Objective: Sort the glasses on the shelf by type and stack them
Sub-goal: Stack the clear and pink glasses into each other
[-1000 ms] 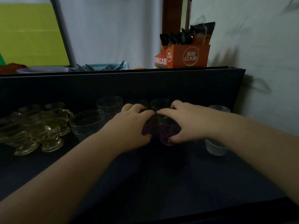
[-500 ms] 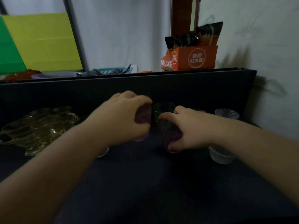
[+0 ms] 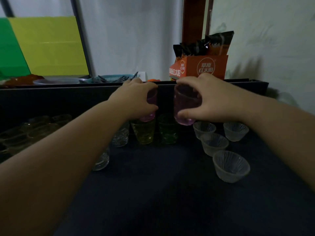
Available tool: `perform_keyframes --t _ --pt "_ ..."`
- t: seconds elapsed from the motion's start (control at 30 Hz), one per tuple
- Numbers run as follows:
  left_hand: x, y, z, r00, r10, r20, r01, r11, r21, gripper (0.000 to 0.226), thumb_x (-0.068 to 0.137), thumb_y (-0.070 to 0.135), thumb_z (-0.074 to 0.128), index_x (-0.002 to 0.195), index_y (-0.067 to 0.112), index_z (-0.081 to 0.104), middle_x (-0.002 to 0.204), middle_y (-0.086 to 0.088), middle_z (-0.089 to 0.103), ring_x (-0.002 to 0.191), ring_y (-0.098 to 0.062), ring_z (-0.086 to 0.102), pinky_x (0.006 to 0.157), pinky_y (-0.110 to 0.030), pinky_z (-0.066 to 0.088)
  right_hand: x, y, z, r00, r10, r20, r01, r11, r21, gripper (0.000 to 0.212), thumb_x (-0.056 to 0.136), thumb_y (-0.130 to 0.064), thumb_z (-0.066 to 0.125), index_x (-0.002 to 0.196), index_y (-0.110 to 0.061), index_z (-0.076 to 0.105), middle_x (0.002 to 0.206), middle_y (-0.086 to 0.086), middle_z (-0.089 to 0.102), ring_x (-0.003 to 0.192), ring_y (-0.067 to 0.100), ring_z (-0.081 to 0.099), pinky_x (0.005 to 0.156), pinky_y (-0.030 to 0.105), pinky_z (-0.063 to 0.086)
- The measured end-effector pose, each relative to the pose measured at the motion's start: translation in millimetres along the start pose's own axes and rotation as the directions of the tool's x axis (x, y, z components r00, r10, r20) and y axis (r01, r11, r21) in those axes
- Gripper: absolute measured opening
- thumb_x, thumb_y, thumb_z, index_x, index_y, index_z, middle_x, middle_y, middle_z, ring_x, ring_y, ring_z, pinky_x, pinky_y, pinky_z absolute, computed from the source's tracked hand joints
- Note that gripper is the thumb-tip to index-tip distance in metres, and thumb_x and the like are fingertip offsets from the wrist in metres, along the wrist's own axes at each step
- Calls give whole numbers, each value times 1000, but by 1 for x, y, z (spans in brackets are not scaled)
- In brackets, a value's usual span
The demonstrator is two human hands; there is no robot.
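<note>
Above the dark shelf (image 3: 170,193) we hold two empty purple glasses: left hand (image 3: 134,99) grips one (image 3: 150,108), right hand (image 3: 213,97) grips the other (image 3: 185,108).

Glossy purple glass (image 3: 185,106), ribbed frosted cups (image 3: 231,166) (translucent), matt shelf (image 3: 170,193)

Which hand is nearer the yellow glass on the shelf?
Left. The left hand holds a purple glass just above the yellow glass; the right hand is further right, beyond the green glass.
</note>
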State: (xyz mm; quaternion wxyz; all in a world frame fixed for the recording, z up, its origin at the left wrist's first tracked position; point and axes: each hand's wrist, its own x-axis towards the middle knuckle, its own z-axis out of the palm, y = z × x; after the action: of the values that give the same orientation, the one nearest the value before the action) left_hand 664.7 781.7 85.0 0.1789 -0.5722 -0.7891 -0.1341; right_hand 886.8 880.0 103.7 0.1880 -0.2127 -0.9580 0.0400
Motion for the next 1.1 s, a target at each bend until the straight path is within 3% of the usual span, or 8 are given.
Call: perform_keyframes --t 0.1,0.2,0.33,0.47,0.73,0.93,1.1 --pt "6 -1 10 998 -22 64 19 999 41 79 72 61 66 143 41 36 134 -9 45 123 -34 42 99 -50 41 22 7 -4 999 18 -36 -19 1000 -24 95 70 -67 71 151 -41 27 131 5 38 112 23 48 91 33 42" --pt "8 0 18 989 -30 145 21 998 65 80 71 61 68 142 42 37 130 -9 45 120 -34 43 97 -50 43 41 9 2 999 38 -35 -38 999 -21 95 74 -64 72 153 -37 27 142 10 35 123 30 46 94 34 39" --pt "6 -2 27 976 -60 207 57 998 21 80 68 63 69 140 42 39 126 -8 46 114 -33 48 95 -47 45 63 9 21 998 50 50 -49 999 -22 95 73 -62 75 152 -35 30 145 11 36 128 33 45 104 45 43" --pt "2 -4 34 962 -91 257 95 995 -5 79 71 64 68 140 43 37 128 -7 45 112 -29 49 94 -47 47 73 14 45 982 117 152 -112 993 -39 98 72 -65 73 152 -38 26 142 11 35 126 34 46 103 48 45" --pt "-4 4 32 958 -77 276 89 996 -32 71 73 62 65 138 43 41 122 -5 46 106 -26 50 93 -46 47 75 17 70 946 169 276 -169 985 -25 87 78 -62 67 151 -42 24 138 11 35 117 32 49 98 45 49" --pt "-4 9 36 950 -70 305 88 995 -48 64 76 57 63 134 42 43 116 0 43 100 -21 48 87 -41 50 71 14 72 930 179 322 -182 983 -20 77 86 -58 58 153 -42 23 146 14 30 128 34 41 103 48 44" --pt "-4 8 39 950 -65 306 79 996 -35 68 78 58 62 139 40 38 128 -4 43 106 -23 48 90 -44 48 66 15 73 918 187 351 -177 982 -59 76 86 -60 54 153 -44 21 148 15 29 136 36 32 107 51 38"
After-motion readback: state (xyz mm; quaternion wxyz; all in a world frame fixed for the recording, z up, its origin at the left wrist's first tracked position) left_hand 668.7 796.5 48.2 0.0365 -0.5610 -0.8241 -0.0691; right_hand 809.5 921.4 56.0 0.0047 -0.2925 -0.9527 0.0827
